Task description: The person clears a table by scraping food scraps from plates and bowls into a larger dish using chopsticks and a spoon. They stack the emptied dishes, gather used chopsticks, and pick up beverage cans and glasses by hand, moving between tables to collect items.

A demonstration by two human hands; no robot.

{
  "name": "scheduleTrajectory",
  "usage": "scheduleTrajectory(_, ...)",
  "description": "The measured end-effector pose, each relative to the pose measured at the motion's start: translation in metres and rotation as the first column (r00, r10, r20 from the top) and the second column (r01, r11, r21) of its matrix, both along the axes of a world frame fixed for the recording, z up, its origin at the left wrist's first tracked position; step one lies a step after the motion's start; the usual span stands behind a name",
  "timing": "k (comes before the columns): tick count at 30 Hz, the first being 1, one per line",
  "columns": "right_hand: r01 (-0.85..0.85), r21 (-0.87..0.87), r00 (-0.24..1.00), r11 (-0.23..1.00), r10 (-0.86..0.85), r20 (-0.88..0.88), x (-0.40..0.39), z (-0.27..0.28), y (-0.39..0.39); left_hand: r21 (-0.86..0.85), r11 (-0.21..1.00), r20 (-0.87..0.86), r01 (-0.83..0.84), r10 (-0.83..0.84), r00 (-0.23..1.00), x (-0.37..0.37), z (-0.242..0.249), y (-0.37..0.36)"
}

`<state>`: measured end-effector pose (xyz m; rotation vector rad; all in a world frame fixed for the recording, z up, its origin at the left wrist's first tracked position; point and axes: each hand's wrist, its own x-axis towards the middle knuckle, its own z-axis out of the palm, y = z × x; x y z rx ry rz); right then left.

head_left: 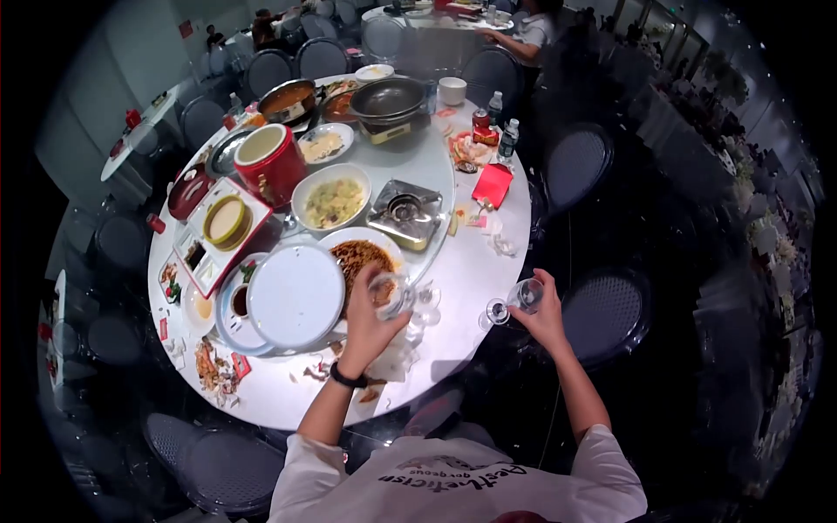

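My left hand (370, 329), with a dark band at the wrist, is closed around a clear drinking glass (391, 294) above the near side of the round table (462, 327). Beneath that glass are a plate of brown sauced food (362, 254) and crumpled clear or white scraps (401, 353). My right hand (547, 319) grips a small clear stemmed glass (526, 295) by its bowl. This one is tilted, its round foot pointing left, just off the table's right edge. To the left of my left hand lies a large white round lid or plate (296, 296).
A glass turntable carries a red pot (268, 164), a bowl of greenish food (332, 197), a square burner (405, 212) and a dark pan (388, 98). Water bottles (509, 139) and a red packet (493, 185) sit at the right. Chairs (606, 315) surround the table. Another person (532, 39) stands behind.
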<state>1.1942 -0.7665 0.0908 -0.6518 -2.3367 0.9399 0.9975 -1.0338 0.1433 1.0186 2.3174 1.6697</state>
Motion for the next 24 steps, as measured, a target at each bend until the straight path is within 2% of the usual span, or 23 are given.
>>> scheduleTrajectory(7,0.047,0.055,0.996,0.997,-0.043,-0.077,-0.123,0.003,0.144,-0.059,0.997,-0.193,0.052,-0.062,0.979,-0.156,-0.032,0.249)
scheduleTrajectory(10,0.080,0.111,0.993,0.991,-0.069,-0.097,-0.196,0.015,0.201,-0.050,0.998,-0.230,0.037,-0.047,0.972,-0.219,-0.060,0.338)
scheduleTrajectory(12,0.061,0.127,0.994,0.990,-0.049,-0.097,-0.247,0.014,0.244,-0.079,0.996,-0.192,0.039,-0.053,0.980,-0.249,-0.078,0.382)
scheduleTrajectory(15,0.011,0.242,0.995,0.970,0.013,-0.096,-0.322,-0.002,0.313,-0.168,0.983,-0.182,0.074,-0.105,0.978,-0.268,-0.114,0.425)
scheduleTrajectory(19,-0.009,0.403,1.000,0.915,0.007,0.007,-0.389,-0.032,0.373,-0.256,0.961,-0.160,0.102,-0.146,0.976,-0.284,-0.163,0.463)
scheduleTrajectory(24,-0.049,0.319,0.998,0.946,0.034,0.054,-0.421,-0.057,0.397,-0.197,0.971,-0.161,0.135,-0.168,0.972,-0.283,-0.188,0.484)
